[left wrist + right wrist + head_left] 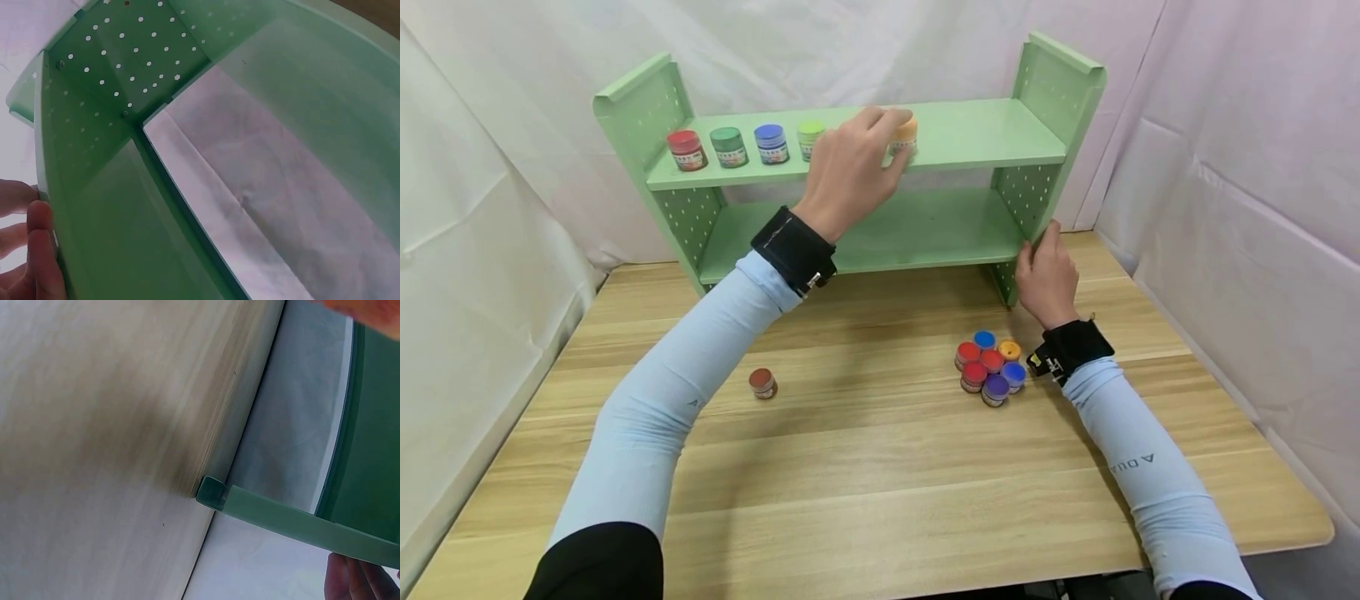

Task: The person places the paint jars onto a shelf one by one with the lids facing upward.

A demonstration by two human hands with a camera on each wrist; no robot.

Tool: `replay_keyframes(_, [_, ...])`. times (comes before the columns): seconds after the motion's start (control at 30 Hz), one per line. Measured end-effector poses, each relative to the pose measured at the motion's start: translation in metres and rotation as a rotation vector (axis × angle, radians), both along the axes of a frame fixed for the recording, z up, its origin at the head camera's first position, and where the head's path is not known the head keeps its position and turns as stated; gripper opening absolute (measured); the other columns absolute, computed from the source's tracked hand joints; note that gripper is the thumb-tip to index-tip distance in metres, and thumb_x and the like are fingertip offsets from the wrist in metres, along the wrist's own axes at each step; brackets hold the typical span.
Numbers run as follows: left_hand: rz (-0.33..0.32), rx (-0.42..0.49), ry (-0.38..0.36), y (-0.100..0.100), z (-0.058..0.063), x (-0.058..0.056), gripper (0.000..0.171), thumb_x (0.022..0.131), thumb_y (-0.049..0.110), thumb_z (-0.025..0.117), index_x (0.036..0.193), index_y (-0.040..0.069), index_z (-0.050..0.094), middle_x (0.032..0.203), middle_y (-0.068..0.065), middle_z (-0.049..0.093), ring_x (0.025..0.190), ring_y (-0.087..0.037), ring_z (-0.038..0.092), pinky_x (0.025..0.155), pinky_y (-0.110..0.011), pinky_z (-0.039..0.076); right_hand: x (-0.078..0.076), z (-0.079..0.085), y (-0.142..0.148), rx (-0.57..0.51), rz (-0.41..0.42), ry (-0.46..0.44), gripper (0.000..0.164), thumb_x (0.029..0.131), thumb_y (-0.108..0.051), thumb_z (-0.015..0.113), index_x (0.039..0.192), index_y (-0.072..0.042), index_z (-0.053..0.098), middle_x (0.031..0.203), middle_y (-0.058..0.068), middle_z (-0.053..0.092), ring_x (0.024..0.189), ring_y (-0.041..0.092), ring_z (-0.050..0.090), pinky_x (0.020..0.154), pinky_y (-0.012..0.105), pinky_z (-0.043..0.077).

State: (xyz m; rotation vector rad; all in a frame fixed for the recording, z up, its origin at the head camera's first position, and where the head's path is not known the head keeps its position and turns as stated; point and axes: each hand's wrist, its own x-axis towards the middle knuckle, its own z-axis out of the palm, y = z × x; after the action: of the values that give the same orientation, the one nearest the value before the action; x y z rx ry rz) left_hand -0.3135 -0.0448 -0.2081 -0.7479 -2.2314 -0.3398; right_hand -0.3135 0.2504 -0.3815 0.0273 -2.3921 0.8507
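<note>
My left hand (857, 167) reaches over the upper shelf and pinches a small paint jar with an orange lid (905, 133) between thumb and fingers. To its left on that shelf stand a light-green-lidded jar (809, 137), partly covered by the hand, a blue jar (772, 143), a dark green jar (728, 147) and a red jar (687, 150). My right hand (1049, 279) grips the lower right side panel of the green shelf rack (940, 225). In the right wrist view, its fingertips (355, 578) lie against the panel's outer face. The left wrist view shows left fingers (44, 256) at the shelf edge.
On the table (865, 467), a cluster of several jars, among them a purple-lidded one (996, 388), sits near my right wrist. A lone brown-lidded jar (763, 382) stands left of centre. White cloth (1240, 208) surrounds the table behind and at the sides.
</note>
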Motion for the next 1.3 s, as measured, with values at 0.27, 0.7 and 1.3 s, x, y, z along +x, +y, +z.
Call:
replay_keyframes(0.27, [-0.034, 0.003, 0.029, -0.003, -0.005, 0.002, 0.042, 0.105, 0.032, 0.06, 0.141, 0.011, 0.063, 0.135, -0.011, 0.07, 0.066, -0.027, 0.059, 0.055, -0.031, 0.03, 0.0, -0.004, 0.001, -0.009, -0.01, 0.003, 0.045, 0.107, -0.024, 0.039, 0.141, 0.005, 0.04, 0.119, 0.036, 0.064, 0.091, 0.056, 0.065, 0.069, 0.067, 0.047])
replay_keyframes(0.7, [-0.158, 0.12, 0.203, -0.037, -0.034, 0.024, 0.032, 0.101, 0.022, 0.064, 0.128, 0.007, 0.066, 0.121, -0.014, 0.07, 0.06, -0.022, 0.06, 0.05, -0.032, 0.043, 0.0, -0.007, -0.001, 0.004, -0.002, 0.006, 0.044, 0.107, -0.023, 0.039, 0.141, 0.006, 0.041, 0.117, 0.036, 0.065, 0.089, 0.056, 0.065, 0.067, 0.067, 0.047])
replay_keyframes(1.3, [-0.096, 0.146, 0.021, -0.093, -0.106, 0.045, 0.021, 0.098, 0.017, 0.065, 0.114, 0.005, 0.071, 0.103, -0.014, 0.071, 0.057, -0.02, 0.063, 0.048, -0.029, 0.04, -0.003, -0.002, 0.0, 0.004, 0.001, 0.017, 0.043, 0.107, -0.023, 0.039, 0.14, 0.006, 0.041, 0.116, 0.036, 0.064, 0.088, 0.056, 0.065, 0.067, 0.067, 0.047])
